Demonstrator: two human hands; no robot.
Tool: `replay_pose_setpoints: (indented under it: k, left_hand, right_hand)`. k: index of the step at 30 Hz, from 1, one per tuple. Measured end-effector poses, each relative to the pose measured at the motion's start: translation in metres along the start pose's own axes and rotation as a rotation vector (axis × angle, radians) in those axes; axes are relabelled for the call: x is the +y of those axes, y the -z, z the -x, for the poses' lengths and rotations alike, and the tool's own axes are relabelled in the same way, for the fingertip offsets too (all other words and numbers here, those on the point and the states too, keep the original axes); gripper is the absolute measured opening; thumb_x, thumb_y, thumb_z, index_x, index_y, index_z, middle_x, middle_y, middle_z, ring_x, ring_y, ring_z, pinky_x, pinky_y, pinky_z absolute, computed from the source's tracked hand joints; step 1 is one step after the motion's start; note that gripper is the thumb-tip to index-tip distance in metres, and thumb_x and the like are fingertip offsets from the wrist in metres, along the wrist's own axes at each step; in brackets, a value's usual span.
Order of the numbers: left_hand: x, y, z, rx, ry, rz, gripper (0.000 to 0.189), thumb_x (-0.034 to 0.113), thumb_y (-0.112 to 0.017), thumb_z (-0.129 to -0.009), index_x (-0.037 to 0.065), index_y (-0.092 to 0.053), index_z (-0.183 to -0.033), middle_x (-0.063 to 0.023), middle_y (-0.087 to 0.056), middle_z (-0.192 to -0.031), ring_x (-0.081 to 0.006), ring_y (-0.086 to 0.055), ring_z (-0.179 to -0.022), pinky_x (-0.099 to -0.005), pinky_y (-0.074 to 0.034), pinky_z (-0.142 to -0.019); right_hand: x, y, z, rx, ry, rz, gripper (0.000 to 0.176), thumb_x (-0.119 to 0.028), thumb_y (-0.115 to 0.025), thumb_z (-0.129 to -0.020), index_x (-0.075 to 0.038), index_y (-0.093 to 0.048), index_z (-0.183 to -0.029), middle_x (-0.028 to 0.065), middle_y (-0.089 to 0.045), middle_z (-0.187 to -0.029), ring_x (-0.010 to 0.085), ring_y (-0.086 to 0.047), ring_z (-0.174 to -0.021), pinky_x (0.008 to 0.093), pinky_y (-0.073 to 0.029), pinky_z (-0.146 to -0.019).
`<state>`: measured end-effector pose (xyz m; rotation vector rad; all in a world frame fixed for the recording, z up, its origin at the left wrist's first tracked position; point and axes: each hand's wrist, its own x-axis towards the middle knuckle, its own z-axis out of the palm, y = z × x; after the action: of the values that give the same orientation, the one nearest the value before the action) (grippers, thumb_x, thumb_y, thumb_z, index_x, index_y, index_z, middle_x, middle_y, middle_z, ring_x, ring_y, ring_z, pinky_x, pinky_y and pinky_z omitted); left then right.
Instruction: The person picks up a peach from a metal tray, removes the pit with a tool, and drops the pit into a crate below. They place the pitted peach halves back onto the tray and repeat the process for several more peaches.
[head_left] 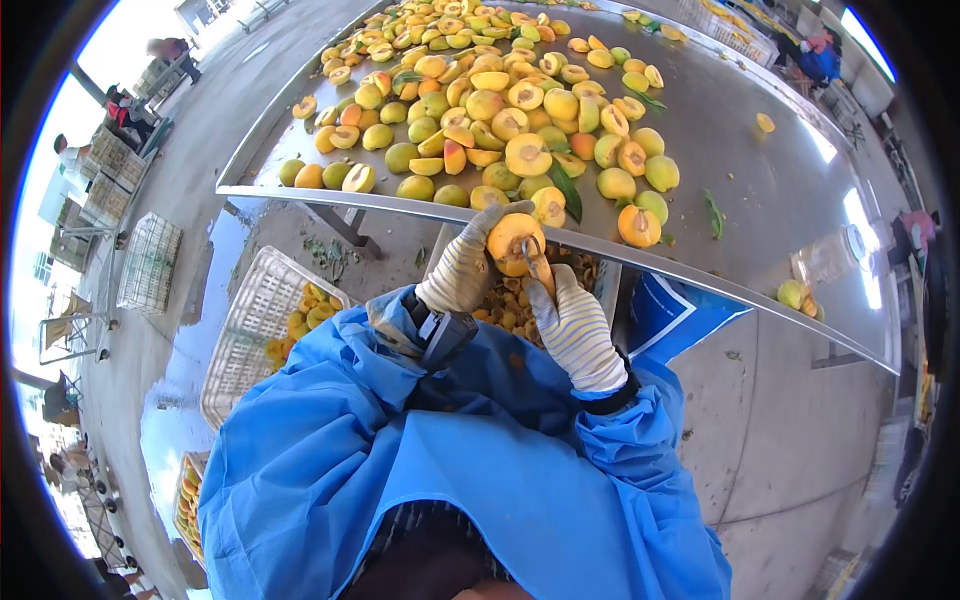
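My left hand [458, 268], in a striped knit glove, is closed around a yellow peach half [507, 236] with its cut face turned up toward me. My right hand [580, 332], gloved alike, grips a small pitting tool [541, 270]; its curved metal end touches the middle of the cut face. Both hands are just in front of the rim of a metal table [400, 203]. Many halved peaches [527, 155] and whole-looking ones are heaped behind it. Below the hands, a container holds brownish pits and scraps [515, 308], partly hidden by my gloves.
A white plastic crate [250, 330] with peach pieces stands at my left, and another crate [188, 500] lies farther back. A blue bag [675, 315] hangs by the table's edge at right. Other people [815, 58] sit in the background beside stacked crates [112, 165].
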<state>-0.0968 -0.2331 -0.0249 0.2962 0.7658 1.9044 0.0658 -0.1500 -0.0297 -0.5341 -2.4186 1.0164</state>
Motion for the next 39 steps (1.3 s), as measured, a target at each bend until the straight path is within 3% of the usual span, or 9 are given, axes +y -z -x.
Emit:
replay_pose_setpoints:
  k: [6, 14, 18, 25, 28, 35, 39]
  left_hand:
    - [-0.009, 0.005, 0.004, 0.012, -0.075, -0.233, 0.048, 0.039, -0.054, -0.097, 0.001, -0.055, -0.127, -0.0121, -0.061, -0.12, -0.0219, -0.058, -0.113, -0.0355, -0.044, -0.103]
    - [-0.01, 0.009, 0.003, 0.112, -0.008, -0.129, 0.047, 0.044, -0.058, -0.095, 0.001, -0.061, -0.116, -0.0119, -0.067, -0.106, -0.0207, -0.066, -0.094, -0.0327, -0.055, -0.084]
    - [-0.008, 0.018, -0.004, 0.173, -0.012, -0.226, 0.046, 0.046, -0.059, -0.094, 0.003, -0.062, -0.112, -0.0061, -0.068, -0.1, -0.0154, -0.066, -0.085, -0.0281, -0.055, -0.076]
    - [0.001, 0.029, -0.013, 0.14, 0.108, -0.242, 0.044, 0.039, -0.062, -0.095, 0.002, -0.058, -0.119, -0.0047, -0.065, -0.108, -0.0128, -0.064, -0.093, -0.0256, -0.053, -0.081]
    - [-0.004, 0.034, -0.016, 0.145, 0.063, -0.267, 0.043, 0.042, -0.064, -0.092, 0.0, -0.065, -0.104, -0.0102, -0.07, -0.095, -0.0193, -0.069, -0.084, -0.0306, -0.057, -0.079]
    - [0.008, 0.027, -0.007, 0.118, 0.163, -0.295, 0.042, 0.039, -0.064, -0.093, 0.0, -0.063, -0.109, -0.0097, -0.069, -0.1, -0.018, -0.068, -0.089, -0.0296, -0.056, -0.08]
    - [0.004, 0.024, -0.005, 0.146, 0.112, -0.312, 0.043, 0.038, -0.064, -0.093, -0.001, -0.061, -0.111, -0.008, -0.068, -0.102, -0.0159, -0.065, -0.089, -0.0281, -0.055, -0.079]
  right_hand:
    - [-0.006, 0.0, 0.001, 0.025, 0.024, 0.201, 0.03, -0.034, -0.054, -0.096, -0.004, -0.05, -0.097, 0.0222, -0.061, -0.067, 0.0431, -0.061, -0.062, 0.0524, -0.047, -0.054]
    - [-0.005, -0.007, 0.003, -0.182, -0.086, 0.222, 0.035, -0.036, -0.053, -0.096, -0.001, -0.049, -0.1, 0.0241, -0.063, -0.073, 0.0442, -0.063, -0.068, 0.0529, -0.049, -0.06]
    - [0.013, -0.019, 0.008, -0.156, 0.018, 0.082, 0.038, -0.039, -0.051, -0.096, -0.001, -0.049, -0.102, 0.0245, -0.063, -0.073, 0.0446, -0.062, -0.072, 0.0538, -0.047, -0.062]
    - [0.009, -0.003, -0.002, -0.164, 0.046, 0.239, 0.036, -0.04, -0.052, -0.096, -0.004, -0.051, -0.101, 0.0223, -0.064, -0.073, 0.0433, -0.063, -0.071, 0.052, -0.047, -0.06]
    - [0.007, 0.0, -0.003, -0.156, 0.064, 0.267, 0.034, -0.04, -0.053, -0.095, -0.006, -0.051, -0.101, 0.0205, -0.063, -0.072, 0.0421, -0.062, -0.069, 0.051, -0.047, -0.059]
    - [0.018, -0.001, -0.003, -0.131, 0.157, 0.312, 0.033, -0.039, -0.054, -0.095, -0.006, -0.052, -0.101, 0.0198, -0.062, -0.069, 0.0409, -0.062, -0.066, 0.0494, -0.047, -0.057]
    - [0.011, -0.009, 0.0, -0.242, 0.002, 0.286, 0.038, -0.041, -0.051, -0.096, -0.003, -0.051, -0.103, 0.0222, -0.065, -0.076, 0.0423, -0.064, -0.073, 0.0517, -0.049, -0.063]
